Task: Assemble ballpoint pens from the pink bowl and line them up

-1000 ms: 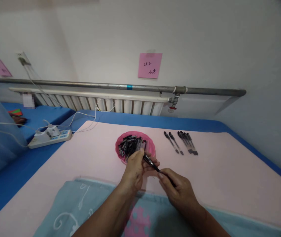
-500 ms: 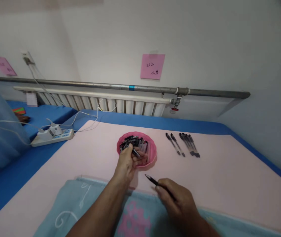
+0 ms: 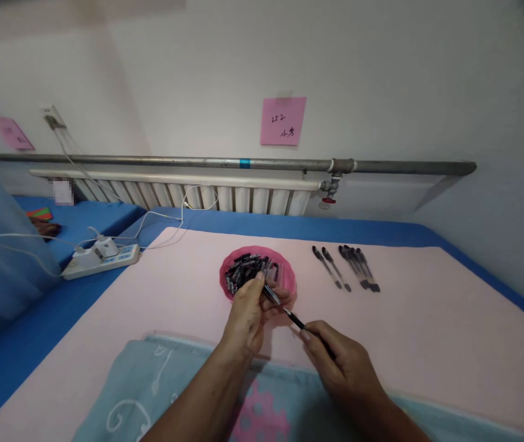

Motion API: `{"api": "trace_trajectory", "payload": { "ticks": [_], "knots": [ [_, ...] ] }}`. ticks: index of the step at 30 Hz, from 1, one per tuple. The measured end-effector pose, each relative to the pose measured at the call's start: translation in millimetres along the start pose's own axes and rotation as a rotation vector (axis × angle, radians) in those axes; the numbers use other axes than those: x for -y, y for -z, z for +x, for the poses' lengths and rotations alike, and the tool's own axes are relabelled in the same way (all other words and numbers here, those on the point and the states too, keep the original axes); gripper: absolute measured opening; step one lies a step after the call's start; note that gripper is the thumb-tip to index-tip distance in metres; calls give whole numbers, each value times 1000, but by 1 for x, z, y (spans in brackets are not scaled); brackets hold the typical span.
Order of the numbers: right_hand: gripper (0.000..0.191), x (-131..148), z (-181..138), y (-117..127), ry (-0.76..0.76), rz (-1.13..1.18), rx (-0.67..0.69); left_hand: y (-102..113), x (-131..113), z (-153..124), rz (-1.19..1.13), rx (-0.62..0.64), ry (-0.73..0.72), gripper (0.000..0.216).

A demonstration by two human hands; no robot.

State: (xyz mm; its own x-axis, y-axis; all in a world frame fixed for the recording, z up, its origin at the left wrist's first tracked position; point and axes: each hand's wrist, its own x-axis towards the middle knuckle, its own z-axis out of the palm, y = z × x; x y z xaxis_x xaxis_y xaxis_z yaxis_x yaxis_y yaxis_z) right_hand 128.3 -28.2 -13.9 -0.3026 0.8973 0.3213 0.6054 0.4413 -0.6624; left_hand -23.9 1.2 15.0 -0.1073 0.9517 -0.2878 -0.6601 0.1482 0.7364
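Note:
My right hand [image 3: 340, 362] pinches a black pen [image 3: 295, 319] by its barrel, the tip pointing up-left. My left hand [image 3: 249, 313] is closed round a pen cap [image 3: 271, 296] that meets the pen's tip, just in front of a pink bowl [image 3: 287, 276]. The bowl holds several black caps [image 3: 246, 270]. Both hands hover over the pink cloth [image 3: 427, 331], near its front middle.
Several capped black pens [image 3: 347, 267] lie in a row right of the bowl. A light blue towel [image 3: 161, 387] covers the near edge. A white power strip [image 3: 103, 258] with cables sits on the blue sheet at left. A radiator [image 3: 188, 193] and pipe run along the wall.
My left hand came back from the bowl with a cap and met the pen tip. My right hand moved the pen up toward it.

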Motion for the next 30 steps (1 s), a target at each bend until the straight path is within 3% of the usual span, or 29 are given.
{"api": "trace_trajectory", "payload": {
  "ticks": [18,30],
  "knots": [
    [26,8,5,8,-98,64,11,-3,8,-4,126,136,17,31],
    [27,7,5,8,-125,69,23,-6,13,-4,209,116,40,29]
  ]
}}
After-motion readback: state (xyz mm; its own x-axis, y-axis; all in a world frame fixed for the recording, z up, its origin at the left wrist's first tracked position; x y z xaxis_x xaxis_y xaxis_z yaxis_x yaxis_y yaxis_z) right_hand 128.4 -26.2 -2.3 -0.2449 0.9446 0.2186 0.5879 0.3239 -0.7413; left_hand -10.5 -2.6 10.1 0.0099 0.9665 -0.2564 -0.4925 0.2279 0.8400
